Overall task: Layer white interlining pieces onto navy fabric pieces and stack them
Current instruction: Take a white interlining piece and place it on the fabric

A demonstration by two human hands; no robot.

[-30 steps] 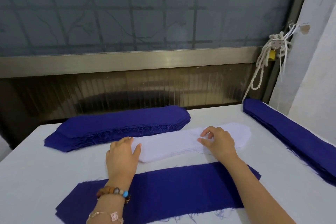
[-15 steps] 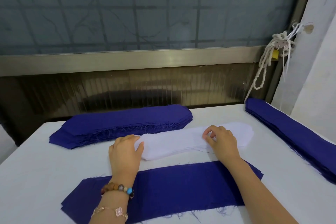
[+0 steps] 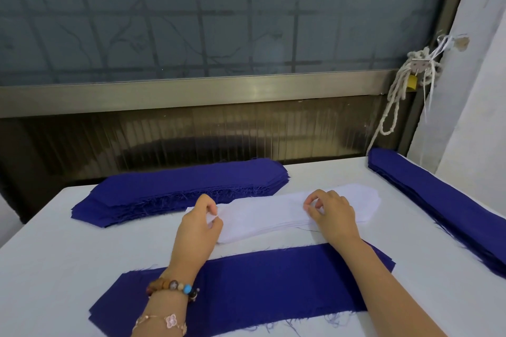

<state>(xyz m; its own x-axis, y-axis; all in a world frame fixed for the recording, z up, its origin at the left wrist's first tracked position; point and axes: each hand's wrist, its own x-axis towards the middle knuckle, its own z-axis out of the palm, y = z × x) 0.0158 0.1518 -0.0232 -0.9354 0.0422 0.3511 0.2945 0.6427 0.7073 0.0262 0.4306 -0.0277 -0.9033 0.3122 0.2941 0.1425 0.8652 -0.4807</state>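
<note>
Two pinches: left hand (image 3: 197, 230) and right hand (image 3: 331, 213) on white interlining (image 3: 268, 213) | white table (image 3: 68, 249) | frosted window (image 3: 191, 22) behind

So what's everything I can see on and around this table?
flat white table: one, white, fills the lower view
far stack of navy fabric pieces: one, navy, back left of the table
right stack of navy fabric pieces: one, navy, along the right edge
near navy fabric piece: one or a few layers, navy, front, under both forearms
stack of white interlining pieces: one, white, centre
knotted rope: one, off-white, window frame, upper right
frosted window: one, grey, behind the table
beaded bracelet: one, brown with a blue bead, left wrist
chain bracelet: one, gold, left forearm
left hand: pinches the interlining's left end
right hand: pinches the interlining further right
</note>
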